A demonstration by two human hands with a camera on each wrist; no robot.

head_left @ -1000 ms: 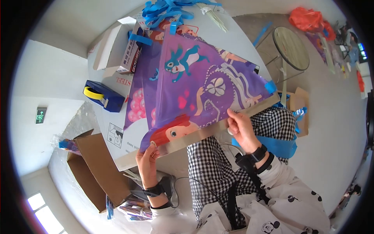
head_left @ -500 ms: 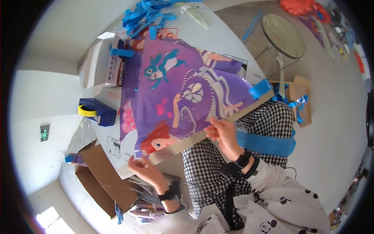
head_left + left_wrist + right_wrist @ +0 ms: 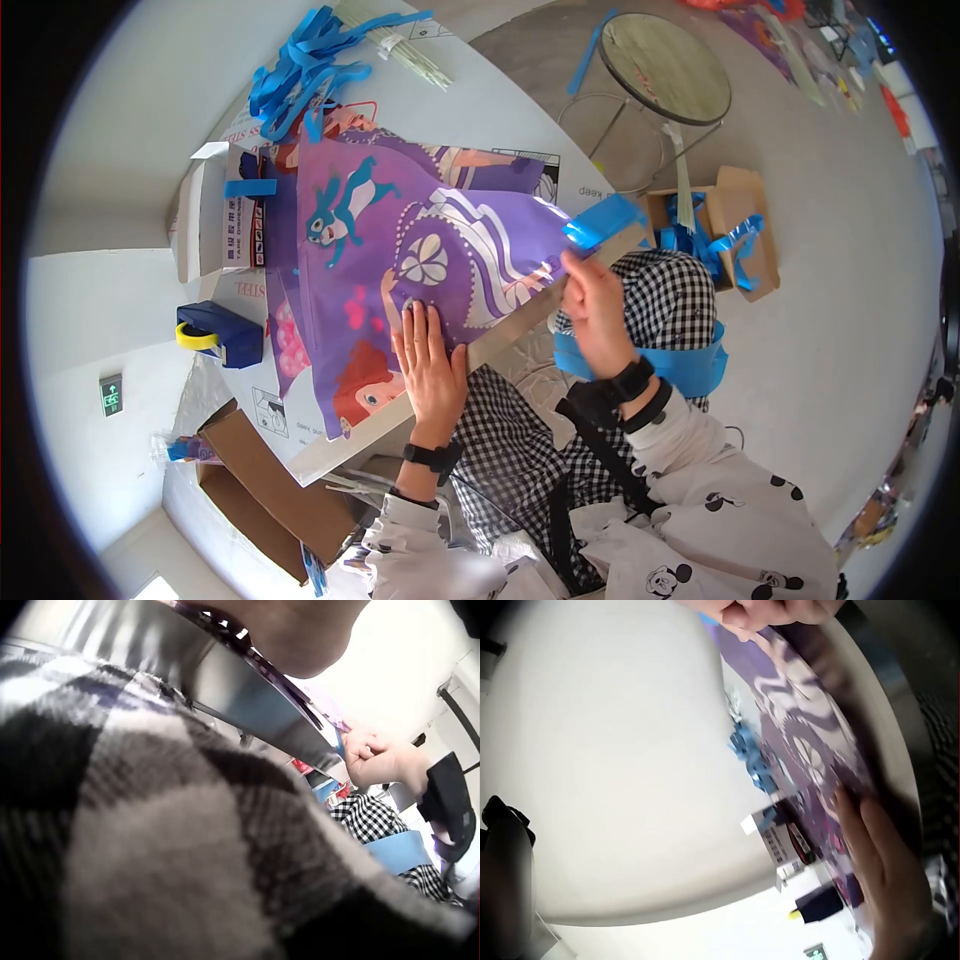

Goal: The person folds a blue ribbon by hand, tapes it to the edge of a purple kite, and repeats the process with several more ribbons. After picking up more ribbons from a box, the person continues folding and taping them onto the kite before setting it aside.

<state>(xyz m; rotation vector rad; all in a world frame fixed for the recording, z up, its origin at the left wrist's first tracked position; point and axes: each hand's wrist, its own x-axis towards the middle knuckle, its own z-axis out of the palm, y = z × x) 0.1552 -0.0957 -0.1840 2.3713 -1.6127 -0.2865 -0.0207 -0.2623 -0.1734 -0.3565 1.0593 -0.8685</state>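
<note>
A purple sheet (image 3: 335, 290) printed with a red-haired cartoon figure and a blue rabbit lies on the table, its near side along the metal-coloured edge. My left hand (image 3: 430, 370) rests flat on it near the middle of that side, fingers straight and pointing away. Close to the right corner, my right hand (image 3: 597, 315) has curled fingers and pinches the sheet's edge beside a blue strip (image 3: 605, 222). The right wrist view shows these curled fingers (image 3: 780, 611) at the corner and the left hand (image 3: 889, 877) lying along the print.
A blue tape dispenser (image 3: 235, 335) with yellow tape and its box (image 3: 225, 215) stand at the left. Blue ribbons (image 3: 290, 80) and thin pale sticks (image 3: 410, 50) lie at the back. A round stool (image 3: 665, 75) and cardboard boxes (image 3: 270, 480) are beyond the table.
My left hand has left the sheet's left corner and now lies flat farther right on the print. The right hand has slid along the edge to the right corner.
</note>
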